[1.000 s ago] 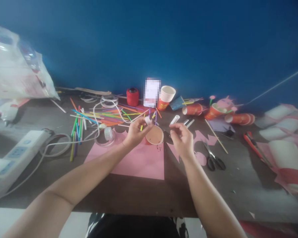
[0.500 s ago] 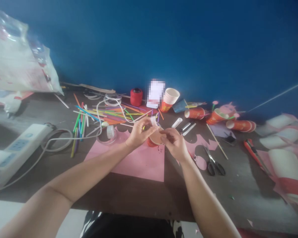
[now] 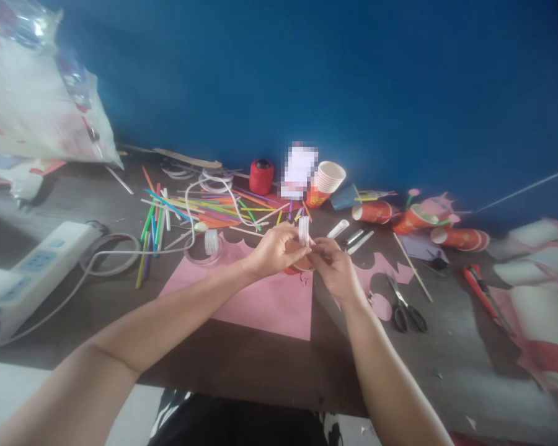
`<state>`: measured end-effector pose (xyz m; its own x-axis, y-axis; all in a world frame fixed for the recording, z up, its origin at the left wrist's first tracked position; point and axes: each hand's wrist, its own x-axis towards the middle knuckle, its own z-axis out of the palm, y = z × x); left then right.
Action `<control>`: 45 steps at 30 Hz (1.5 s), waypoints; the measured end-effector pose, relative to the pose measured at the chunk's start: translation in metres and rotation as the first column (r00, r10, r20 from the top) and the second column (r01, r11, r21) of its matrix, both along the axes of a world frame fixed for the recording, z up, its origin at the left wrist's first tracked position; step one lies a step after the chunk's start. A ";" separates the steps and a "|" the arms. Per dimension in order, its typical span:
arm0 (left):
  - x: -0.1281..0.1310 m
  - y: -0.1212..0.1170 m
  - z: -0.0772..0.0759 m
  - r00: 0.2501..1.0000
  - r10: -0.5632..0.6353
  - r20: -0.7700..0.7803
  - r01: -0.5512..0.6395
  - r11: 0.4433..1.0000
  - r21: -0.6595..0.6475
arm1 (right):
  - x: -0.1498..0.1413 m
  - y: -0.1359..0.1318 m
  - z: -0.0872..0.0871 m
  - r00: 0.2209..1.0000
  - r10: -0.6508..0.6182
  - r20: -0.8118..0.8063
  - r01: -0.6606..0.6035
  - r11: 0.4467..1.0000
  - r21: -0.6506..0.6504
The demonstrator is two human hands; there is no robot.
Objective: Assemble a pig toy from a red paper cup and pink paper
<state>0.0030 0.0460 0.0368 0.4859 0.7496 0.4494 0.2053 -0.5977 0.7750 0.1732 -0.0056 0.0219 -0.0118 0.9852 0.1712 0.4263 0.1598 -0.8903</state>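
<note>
A small roll of clear tape stands on edge above a paper cup, gripped by the left hand, thumb along its lower side. Right beside it, the right hand has thumb and fingers drawn together; from here I can't tell whether they pinch anything. The cup sits at the edge of a pink sheet, partly hidden by both hands. Scissors lie off to the right, colored straws spread behind on the left, and a red spool stands near the blue wall.
</note>
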 end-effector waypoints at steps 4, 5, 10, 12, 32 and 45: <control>0.000 0.002 0.001 0.998 -0.017 -0.062 0.019 0.999 0.033 | 0.002 0.000 -0.001 0.998 0.046 -0.035 -0.046 0.999 -0.011; 0.000 0.003 0.000 0.998 -0.019 -0.065 0.022 0.999 0.041 | 0.002 0.000 0.000 0.998 0.054 -0.034 -0.054 0.999 -0.001; 0.000 0.002 -0.004 1.000 -0.006 -0.029 0.010 0.992 0.126 | 0.008 -0.001 0.003 0.987 0.078 -0.143 -0.085 0.995 -0.045; -0.001 0.000 -0.005 1.000 0.000 -0.009 0.001 0.986 0.169 | 0.011 -0.001 0.004 0.979 0.068 -0.192 -0.089 0.991 -0.100; 0.005 -0.013 -0.014 0.995 0.093 0.047 -0.102 0.960 0.263 | 0.015 0.001 -0.003 0.920 0.116 -0.374 -0.182 0.972 -0.147; 0.006 -0.015 -0.008 0.980 0.199 0.021 -0.199 0.960 0.196 | 0.019 0.000 0.014 0.974 0.017 -0.227 -0.090 0.946 -0.313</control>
<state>0.0087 0.0308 0.0285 0.3359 0.7279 0.5977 0.3348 -0.6854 0.6466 0.1920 -0.0053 0.0354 -0.0642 0.9870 -0.1475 0.2141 -0.1307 -0.9680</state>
